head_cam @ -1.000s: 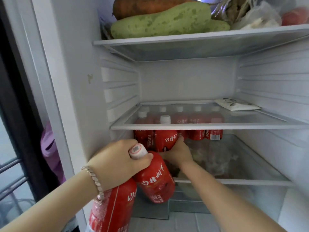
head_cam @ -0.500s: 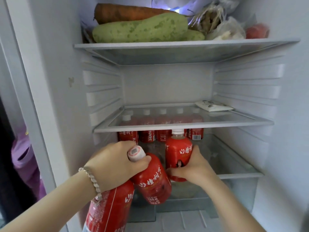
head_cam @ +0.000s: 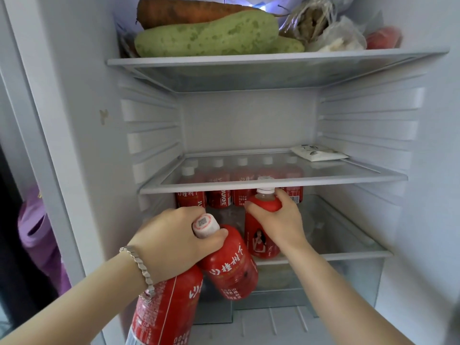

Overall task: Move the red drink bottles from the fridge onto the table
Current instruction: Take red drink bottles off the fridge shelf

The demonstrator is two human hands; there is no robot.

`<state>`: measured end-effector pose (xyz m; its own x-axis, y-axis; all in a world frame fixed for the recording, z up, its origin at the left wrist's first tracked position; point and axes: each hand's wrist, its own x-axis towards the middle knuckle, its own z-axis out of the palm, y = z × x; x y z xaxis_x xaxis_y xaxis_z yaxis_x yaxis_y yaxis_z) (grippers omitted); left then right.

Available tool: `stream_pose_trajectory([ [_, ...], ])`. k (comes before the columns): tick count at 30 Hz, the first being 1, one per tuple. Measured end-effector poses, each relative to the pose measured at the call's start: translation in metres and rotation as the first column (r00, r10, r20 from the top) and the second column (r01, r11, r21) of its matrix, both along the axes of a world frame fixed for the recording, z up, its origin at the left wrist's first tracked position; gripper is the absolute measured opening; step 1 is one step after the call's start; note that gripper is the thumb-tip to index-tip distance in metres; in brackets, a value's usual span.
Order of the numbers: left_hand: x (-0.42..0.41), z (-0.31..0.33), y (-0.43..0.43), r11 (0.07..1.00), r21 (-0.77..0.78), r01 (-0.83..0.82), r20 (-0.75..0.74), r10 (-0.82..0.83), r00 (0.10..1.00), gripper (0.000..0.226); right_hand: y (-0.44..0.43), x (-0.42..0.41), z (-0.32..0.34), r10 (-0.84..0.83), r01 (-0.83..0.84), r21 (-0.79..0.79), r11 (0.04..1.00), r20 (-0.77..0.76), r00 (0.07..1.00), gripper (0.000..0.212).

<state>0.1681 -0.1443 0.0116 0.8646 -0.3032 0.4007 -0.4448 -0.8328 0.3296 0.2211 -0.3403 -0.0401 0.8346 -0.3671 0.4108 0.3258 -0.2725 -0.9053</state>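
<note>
My left hand [head_cam: 171, 241] grips two red drink bottles by their necks in front of the open fridge: one [head_cam: 230, 267] tilted with its white cap up, the other [head_cam: 164, 312] hanging lower left. My right hand [head_cam: 276, 220] holds a third red bottle [head_cam: 261, 242] by its shoulder, upright at the front edge of the lower glass shelf [head_cam: 348, 255]. Behind it, a row of several red bottles [head_cam: 221, 200] stands at the back of that shelf, partly hidden by the shelf above.
The middle glass shelf [head_cam: 273, 185] sits just above the held bottle's cap and carries a white packet [head_cam: 318, 153]. The top shelf [head_cam: 249, 58] holds a green gourd, a carrot and bagged food. The fridge's left wall [head_cam: 82, 145] is close to my left arm.
My right hand has shifted from the bottle's lower body to its shoulder and stood it at the shelf's front edge. The left hand keeps its two bottles.
</note>
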Motion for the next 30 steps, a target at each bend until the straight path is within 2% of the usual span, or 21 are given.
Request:
stream_pose_trajectory([
  [6, -0.004, -0.002, 0.003, 1.0, 0.015, -0.002, -0.015, 0.002, 1.0, 0.054, -0.009, 0.007, 0.006, -0.029, 0.05, 0.247, 0.968, -0.087, 0.996, 0.034],
  [9, -0.005, -0.004, 0.003, 1.0, 0.023, 0.004, -0.011, -0.003, 1.0, 0.055, -0.021, 0.004, 0.004, -0.015, 0.079, 0.509, 0.857, -0.129, 0.992, 0.039],
  [11, -0.004, -0.003, 0.002, 1.0, 0.028, 0.01, -0.019, -0.01, 1.0, 0.054, -0.028, 0.001, 0.001, -0.006, 0.1, 0.611, 0.785, -0.153, 0.988, 0.043],
  [14, -0.001, -0.003, 0.001, 0.999, 0.039, 0.021, -0.022, -0.021, 1.0, 0.053, -0.035, -0.002, -0.002, -0.095, 0.162, 0.677, 0.718, -0.134, 0.986, 0.032],
  [17, 0.002, -0.005, 0.0, 0.999, 0.045, 0.03, -0.021, -0.029, 0.999, 0.051, -0.039, -0.009, -0.004, -0.195, 0.231, 0.66, 0.715, -0.129, 0.972, 0.025],
  [20, 0.004, -0.009, -0.002, 0.997, 0.071, 0.03, -0.04, -0.027, 0.999, 0.05, -0.039, -0.019, -0.009, -0.283, 0.3, 0.589, 0.75, -0.123, 0.951, 0.023],
  [23, 0.005, -0.012, -0.004, 0.993, 0.106, 0.045, -0.055, -0.039, 0.998, 0.046, -0.031, -0.031, -0.01, -0.378, 0.357, 0.394, 0.847, -0.026, 0.925, 0.023],
  [27, 0.002, -0.008, 0.0, 0.988, 0.148, 0.034, -0.041, -0.028, 0.999, 0.045, -0.014, -0.046, 0.001, -0.37, 0.38, -0.033, 0.925, 0.158, 0.915, 0.025],
  [30, -0.005, -0.004, 0.002, 0.986, 0.166, 0.001, 0.004, -0.002, 1.0, 0.044, 0.0, -0.052, 0.016, -0.265, 0.336, -0.359, 0.871, 0.231, 0.936, 0.027],
])
